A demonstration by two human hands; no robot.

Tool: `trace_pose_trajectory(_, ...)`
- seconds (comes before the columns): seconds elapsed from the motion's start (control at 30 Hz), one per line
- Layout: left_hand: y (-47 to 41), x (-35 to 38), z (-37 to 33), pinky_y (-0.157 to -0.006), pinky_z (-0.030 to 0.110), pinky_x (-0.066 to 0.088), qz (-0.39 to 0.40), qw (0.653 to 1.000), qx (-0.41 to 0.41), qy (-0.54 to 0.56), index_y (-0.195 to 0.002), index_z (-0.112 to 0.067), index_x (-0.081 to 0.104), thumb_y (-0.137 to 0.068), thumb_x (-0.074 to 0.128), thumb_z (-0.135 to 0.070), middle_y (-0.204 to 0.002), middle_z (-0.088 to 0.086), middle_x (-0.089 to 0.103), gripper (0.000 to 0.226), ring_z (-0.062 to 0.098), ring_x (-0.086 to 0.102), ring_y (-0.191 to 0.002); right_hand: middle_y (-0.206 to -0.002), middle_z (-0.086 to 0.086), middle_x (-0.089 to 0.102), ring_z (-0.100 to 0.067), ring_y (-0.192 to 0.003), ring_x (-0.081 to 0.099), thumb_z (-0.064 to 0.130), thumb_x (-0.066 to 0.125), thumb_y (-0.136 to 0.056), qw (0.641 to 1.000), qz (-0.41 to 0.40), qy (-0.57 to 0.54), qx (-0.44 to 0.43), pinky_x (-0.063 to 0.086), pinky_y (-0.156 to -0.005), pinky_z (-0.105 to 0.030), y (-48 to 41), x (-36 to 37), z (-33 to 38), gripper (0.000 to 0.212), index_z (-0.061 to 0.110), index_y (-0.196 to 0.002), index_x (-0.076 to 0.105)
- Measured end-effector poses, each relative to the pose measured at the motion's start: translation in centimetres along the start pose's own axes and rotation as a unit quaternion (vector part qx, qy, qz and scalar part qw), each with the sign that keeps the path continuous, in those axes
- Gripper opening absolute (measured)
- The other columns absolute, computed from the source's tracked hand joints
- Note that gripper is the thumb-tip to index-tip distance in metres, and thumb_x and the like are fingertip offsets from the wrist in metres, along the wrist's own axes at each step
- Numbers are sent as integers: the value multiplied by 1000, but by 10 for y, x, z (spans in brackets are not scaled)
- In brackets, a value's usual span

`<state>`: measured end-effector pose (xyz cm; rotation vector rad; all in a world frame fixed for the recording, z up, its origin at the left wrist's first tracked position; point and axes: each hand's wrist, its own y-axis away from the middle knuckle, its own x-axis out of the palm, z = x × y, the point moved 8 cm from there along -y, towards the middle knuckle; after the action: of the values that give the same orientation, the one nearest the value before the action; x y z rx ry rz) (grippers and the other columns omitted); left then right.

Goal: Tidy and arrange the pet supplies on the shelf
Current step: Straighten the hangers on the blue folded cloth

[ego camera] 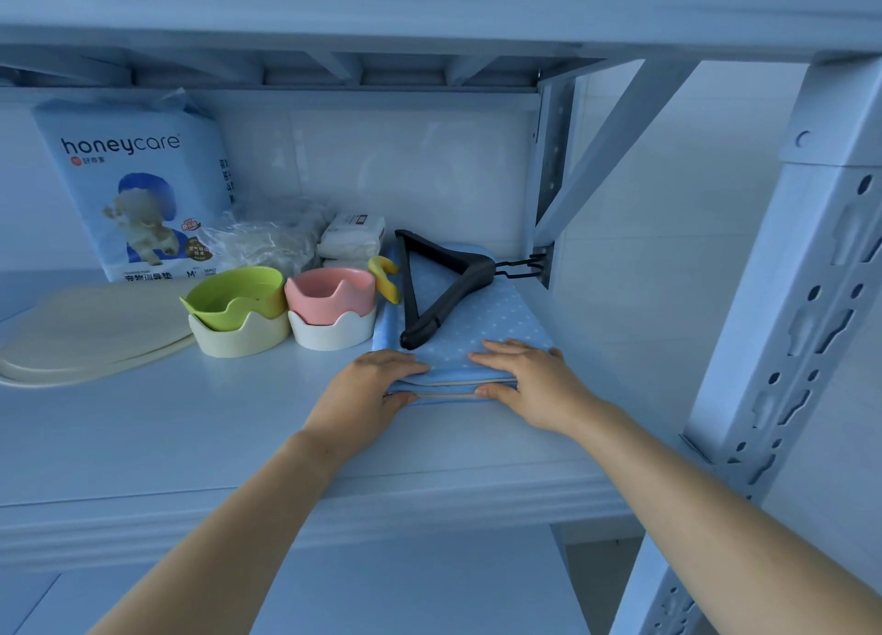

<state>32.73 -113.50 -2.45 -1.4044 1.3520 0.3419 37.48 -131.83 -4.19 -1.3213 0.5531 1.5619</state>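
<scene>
On the shelf (191,424), a pad pack (138,171), a green bowl (238,295) and a pink bowl (329,293) stand left of the folded blue cloth (477,319), which carries a black hanger (477,268). The left hand (372,386) and right hand (530,386) each pinch the cloth's front edge. Step judged: positioning the cloth; the next move calls for an even push, keeping the hanger aboard.

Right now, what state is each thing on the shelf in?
Blanket: folded flat, left hand and right hand pinching its near edge.
Hanger: lying on the blanket.
Green bowl: tilted, nested in cream bowl.
Pink bowl: nested in white bowl.
Pad pack: upright at the back.
</scene>
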Motion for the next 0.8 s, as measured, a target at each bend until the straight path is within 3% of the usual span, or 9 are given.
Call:
trace_pose_trajectory(0.23, 1, 1, 1, -95, 14, 33, -27, 1000, 2, 3, -116, -20, 65, -82, 69, -12, -123, -4, 60, 35, 14, 54, -115, -151, 15, 27, -7, -141, 17, 51, 52, -88, 1000, -8, -1, -5, 13, -112, -56, -3, 1, -2, 51, 43, -137, 38)
trace_pose_trajectory(0.4, 7, -9, -1, -81, 15, 41, -74, 997, 10, -3, -103, -20, 69, -78, 73, -14, -108, -8, 63, 26, 11, 60, -98, -148, 12, 36, -7, -139, 24, 50, 59, -85, 999, -40, -20, -1, 14, -113, -53, 1, -6, -1, 53, 37, -134, 45)
trace_pose_trajectory(0.53, 12, -17, -5, -72, 17, 43, -115, 993, 24, -13, -94, -19, 72, -77, 74, -12, -98, -9, 66, 18, 11, 62, -88, -133, 9, 54, -8, -127, 43, 43, 66, -82, 994, -95, -29, -33, 30, -109, -37, 4, -13, 7, 46, 26, -124, 58)
trace_pose_trajectory(0.63, 12, -15, -9, -68, 19, 45, -114, 992, 33, -29, -90, -17, 73, -78, 73, -9, -94, -6, 67, 15, 15, 64, -84, -124, 12, 59, -8, -118, 50, 39, 69, -81, 989, -138, -12, -44, 34, -92, -18, 8, -16, 11, 38, 26, -117, 64)
trace_pose_trajectory(0.8, 9, -14, -14, -64, 31, 54, -113, 992, 42, -47, -87, -14, 73, -78, 71, -5, -91, -3, 68, 13, 21, 65, -82, -121, 13, 61, -7, -115, 51, 38, 70, -80, 989, -142, -20, -38, 32, -87, -14, 5, -16, 11, 36, 28, -114, 66)
